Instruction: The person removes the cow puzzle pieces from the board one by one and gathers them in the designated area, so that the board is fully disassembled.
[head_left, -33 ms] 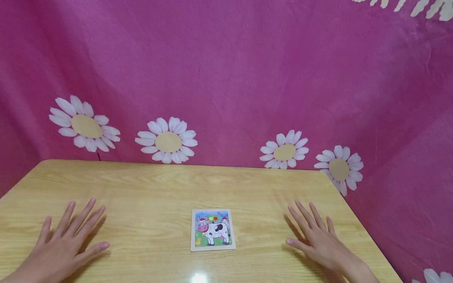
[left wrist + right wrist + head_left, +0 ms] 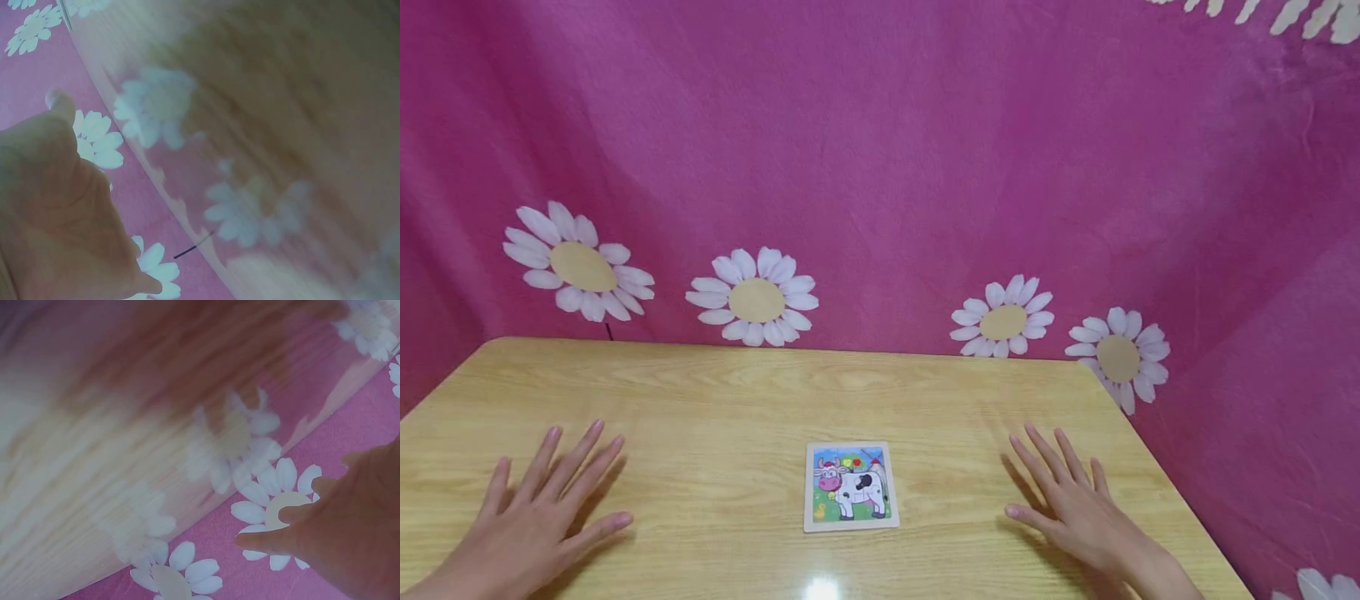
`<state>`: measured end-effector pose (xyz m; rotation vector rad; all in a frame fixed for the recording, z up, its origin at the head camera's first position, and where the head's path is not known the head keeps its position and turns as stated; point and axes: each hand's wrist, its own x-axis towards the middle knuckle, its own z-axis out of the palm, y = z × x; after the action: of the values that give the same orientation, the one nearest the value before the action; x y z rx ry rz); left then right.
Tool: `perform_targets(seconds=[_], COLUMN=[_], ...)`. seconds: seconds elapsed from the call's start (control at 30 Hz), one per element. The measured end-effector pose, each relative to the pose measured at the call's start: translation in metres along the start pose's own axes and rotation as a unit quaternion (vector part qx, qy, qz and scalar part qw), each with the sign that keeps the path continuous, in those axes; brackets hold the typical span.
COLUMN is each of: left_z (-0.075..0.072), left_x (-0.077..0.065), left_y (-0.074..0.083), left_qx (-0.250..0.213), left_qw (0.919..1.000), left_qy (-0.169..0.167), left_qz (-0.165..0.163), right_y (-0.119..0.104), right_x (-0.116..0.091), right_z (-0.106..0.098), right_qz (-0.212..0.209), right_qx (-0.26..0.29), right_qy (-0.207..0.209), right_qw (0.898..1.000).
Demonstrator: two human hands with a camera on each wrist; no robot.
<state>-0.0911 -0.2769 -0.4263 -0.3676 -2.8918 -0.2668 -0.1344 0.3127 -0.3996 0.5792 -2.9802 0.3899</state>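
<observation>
1. Your left hand (image 2: 531, 525), right hand (image 2: 1078, 515) and puzzle (image 2: 852, 487) show no visible shift since the earlier frame.
2. Both your hands lie palm down, fingers straight and spread; you can't tell whether they touch the table (image 2: 722, 467).
3. Between them, well apart from each, the puzzle lies flat on the wood, thin and square.
4. Its pale rim (image 2: 809, 492) encloses a bright cow picture.
5. Your table is glossy, wavy-grained, round-cornered.
6. Behind hangs softly folded magenta cloth (image 2: 880, 167), printed with daisies (image 2: 756, 300).
</observation>
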Motion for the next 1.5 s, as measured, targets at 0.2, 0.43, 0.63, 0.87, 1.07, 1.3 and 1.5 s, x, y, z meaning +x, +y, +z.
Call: perform_targets(seconds=[0.2,0.43,0.63,0.87,1.07,1.3,1.5], left_z=[0.0,-0.004,-0.008,-0.004,0.0,0.007,0.02], left_x=[0.002,0.002,0.008,0.024,0.045,0.068,0.081], left_y=[0.001,0.003,0.014,0.037,0.068,0.107,0.127], left_qx=[-0.005,-0.008,-0.016,-0.031,-0.065,-0.114,-0.125], left_qw=[1.0,0.9999,0.9995,0.9973,0.9931,0.9836,0.9763], left_qy=[-0.008,-0.001,-0.005,-0.01,-0.042,-0.078,-0.113], left_qz=[0.003,0.009,0.027,0.065,0.088,0.116,0.137], right_y=[0.0,-0.003,-0.011,-0.025,-0.043,-0.068,-0.081], right_x=[0.0,0.0,0.004,0.016,0.035,0.057,0.071], right_z=[0.001,-0.005,-0.008,-0.001,0.011,0.022,0.029], right_qz=[-0.01,-0.031,-0.052,-0.076,-0.111,-0.15,-0.167], right_qx=[-0.004,0.001,0.022,0.018,0.012,0.038,0.038], right_qy=[0.002,0.012,0.014,-0.001,-0.024,-0.09,-0.13], right_qw=[1.0,0.999,0.998,0.997,0.993,0.984,0.977])
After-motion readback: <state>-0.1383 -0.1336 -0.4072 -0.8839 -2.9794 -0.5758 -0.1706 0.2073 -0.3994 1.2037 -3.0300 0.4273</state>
